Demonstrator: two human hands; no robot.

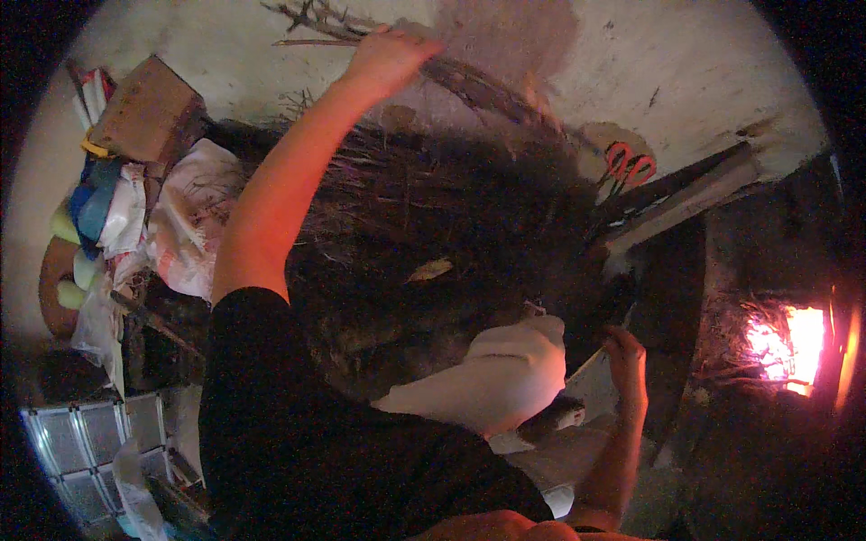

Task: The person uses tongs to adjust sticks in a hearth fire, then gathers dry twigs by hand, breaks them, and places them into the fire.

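Observation:
My left hand point(394, 57) reaches to the far side and is closed around a bundle of dry branches point(484, 88). The bundle slants in front of the pale wall, twigs poking out on both sides of my fist. Below it lies a dark heap of brushwood point(385, 182). On the right, my right hand point(626, 348) is low beside my light-clothed knee point(514, 365). Its fingers pinch a thin pale stick point(583, 368); the stick's far end is hard to make out. A fire point(785, 345) burns bright in an opening to the right of that hand.
Red looped tool handles point(629, 166) stand upright near the wall, beside a slanting board point(683, 203). At left are a cardboard box point(145, 111), a white plastic sack point(193, 230) and several bags. A dry leaf point(431, 270) lies on the dark ground.

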